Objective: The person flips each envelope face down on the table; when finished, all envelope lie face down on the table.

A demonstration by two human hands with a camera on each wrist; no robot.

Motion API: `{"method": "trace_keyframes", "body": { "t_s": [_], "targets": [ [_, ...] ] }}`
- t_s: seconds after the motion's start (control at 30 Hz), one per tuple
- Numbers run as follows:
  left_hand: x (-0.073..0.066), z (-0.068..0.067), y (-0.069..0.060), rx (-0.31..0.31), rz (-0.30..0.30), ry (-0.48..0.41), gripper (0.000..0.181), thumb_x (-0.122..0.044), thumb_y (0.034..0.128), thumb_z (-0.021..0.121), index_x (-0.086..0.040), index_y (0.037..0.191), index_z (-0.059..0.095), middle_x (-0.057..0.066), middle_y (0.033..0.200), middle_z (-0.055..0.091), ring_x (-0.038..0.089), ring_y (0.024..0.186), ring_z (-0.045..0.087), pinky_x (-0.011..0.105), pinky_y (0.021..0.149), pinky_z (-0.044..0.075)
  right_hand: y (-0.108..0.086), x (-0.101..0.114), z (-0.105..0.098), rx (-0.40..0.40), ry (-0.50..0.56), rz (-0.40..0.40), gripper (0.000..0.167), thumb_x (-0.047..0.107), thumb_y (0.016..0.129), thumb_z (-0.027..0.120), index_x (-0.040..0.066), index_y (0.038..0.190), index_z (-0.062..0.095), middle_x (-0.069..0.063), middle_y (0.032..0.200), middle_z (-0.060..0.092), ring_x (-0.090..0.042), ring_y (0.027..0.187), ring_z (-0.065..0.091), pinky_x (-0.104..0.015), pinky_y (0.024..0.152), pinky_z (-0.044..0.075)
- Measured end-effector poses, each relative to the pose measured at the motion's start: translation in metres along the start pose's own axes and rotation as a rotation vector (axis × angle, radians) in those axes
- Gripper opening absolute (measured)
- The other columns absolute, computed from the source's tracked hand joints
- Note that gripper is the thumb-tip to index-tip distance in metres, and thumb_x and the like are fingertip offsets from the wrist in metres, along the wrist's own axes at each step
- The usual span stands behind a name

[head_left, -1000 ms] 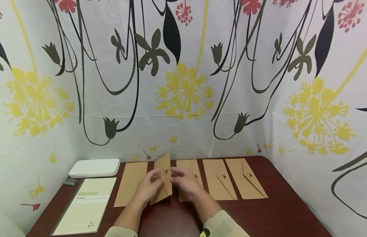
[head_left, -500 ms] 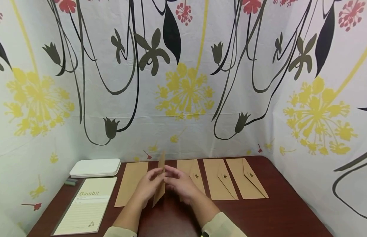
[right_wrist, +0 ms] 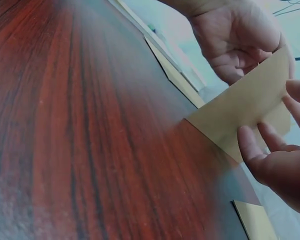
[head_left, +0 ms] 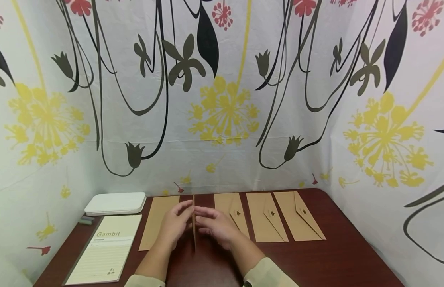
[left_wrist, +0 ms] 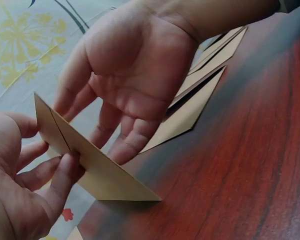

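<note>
A brown envelope [head_left: 194,229] stands nearly edge-on to the head view, upright between the two hands. From its left side the left hand [head_left: 173,225] holds it, its thumb on the face with the flap line [left_wrist: 102,175] in the left wrist view. The right hand [head_left: 218,226] holds it from the other side with bent fingers, fingertips on the plain face [right_wrist: 235,110] in the right wrist view. Where some fingertips lie at the far end is hidden.
One plain brown envelope [head_left: 155,223] lies left of the hands. Flapped envelopes [head_left: 259,217] lie in a row on the right of the dark red table [head_left: 336,259]. At left are a notebook [head_left: 105,251], a white case [head_left: 116,203] and a small grey-green object [head_left: 86,220].
The held envelope has turned from showing its flap face to nearly edge-on, and its top has come down a little. Both hands have shifted slightly left with it.
</note>
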State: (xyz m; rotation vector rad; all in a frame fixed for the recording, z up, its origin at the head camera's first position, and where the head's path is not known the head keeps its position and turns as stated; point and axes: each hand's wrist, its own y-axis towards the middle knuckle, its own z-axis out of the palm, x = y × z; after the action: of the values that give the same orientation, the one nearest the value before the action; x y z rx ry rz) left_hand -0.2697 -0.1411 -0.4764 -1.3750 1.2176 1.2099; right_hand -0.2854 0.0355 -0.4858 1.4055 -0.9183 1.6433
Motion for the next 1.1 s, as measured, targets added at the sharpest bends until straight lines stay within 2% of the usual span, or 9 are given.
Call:
{"method": "trace_keyframes", "body": {
  "t_s": [0.07,0.27,0.4,0.63,0.83,1.1],
  "targets": [
    [-0.001,-0.002,0.001,-0.028,0.015,0.013,0.041,-0.032,0.1057,0.068,-0.015,0.143,0.068,0.013,0.143,0.069,0.020,0.110,0.073,0.035,0.088,0.065,0.001,-0.001,-0.001,0.005,-0.010,0.015,0.045,0.022,0.105,0.069,0.010,0.148,0.064,-0.014,0.154,0.063,-0.020,0.125,0.070,-0.049,0.110,0.058],
    [0.001,-0.010,0.004,-0.126,0.092,0.126,0.039,-0.021,0.1050,0.068,-0.012,0.143,0.068,0.011,0.142,0.073,0.030,0.134,0.067,0.048,0.112,0.056,0.004,-0.001,-0.008,-0.004,-0.036,0.077,0.056,0.025,0.107,0.065,0.003,0.157,0.052,-0.022,0.162,0.052,-0.036,0.146,0.057,-0.056,0.120,0.048],
    [0.006,-0.017,0.006,-0.158,0.085,0.162,0.042,-0.014,0.1018,0.068,-0.009,0.143,0.067,0.011,0.144,0.071,0.037,0.139,0.064,0.053,0.115,0.054,0.006,-0.001,-0.015,-0.031,-0.047,0.075,0.061,0.021,0.109,0.059,-0.005,0.161,0.041,-0.030,0.166,0.042,-0.046,0.154,0.045,-0.061,0.124,0.042],
    [0.016,-0.025,0.010,-0.142,0.042,0.216,0.046,-0.011,0.1001,0.065,-0.003,0.145,0.064,0.015,0.145,0.070,0.039,0.138,0.064,0.055,0.114,0.053,0.009,0.000,-0.025,-0.042,-0.025,0.069,0.062,0.017,0.110,0.054,-0.008,0.163,0.033,-0.035,0.168,0.035,-0.049,0.157,0.037,-0.061,0.127,0.037],
    [0.021,-0.027,0.012,-0.099,0.018,0.268,0.049,-0.010,0.0998,0.063,0.003,0.147,0.061,0.022,0.145,0.068,0.041,0.140,0.062,0.054,0.116,0.052,0.007,0.002,-0.028,-0.035,-0.031,0.064,0.064,0.017,0.110,0.055,-0.010,0.163,0.030,-0.038,0.167,0.032,-0.051,0.157,0.036,-0.061,0.128,0.035],
    [0.024,-0.024,0.012,-0.064,0.054,0.400,0.047,-0.020,0.1028,0.064,0.004,0.143,0.063,0.026,0.141,0.069,0.046,0.135,0.063,0.058,0.113,0.053,0.010,0.002,-0.031,-0.035,-0.041,0.058,0.064,0.014,0.110,0.054,-0.012,0.162,0.029,-0.039,0.167,0.032,-0.052,0.156,0.037,-0.062,0.127,0.036]
  ]
}}
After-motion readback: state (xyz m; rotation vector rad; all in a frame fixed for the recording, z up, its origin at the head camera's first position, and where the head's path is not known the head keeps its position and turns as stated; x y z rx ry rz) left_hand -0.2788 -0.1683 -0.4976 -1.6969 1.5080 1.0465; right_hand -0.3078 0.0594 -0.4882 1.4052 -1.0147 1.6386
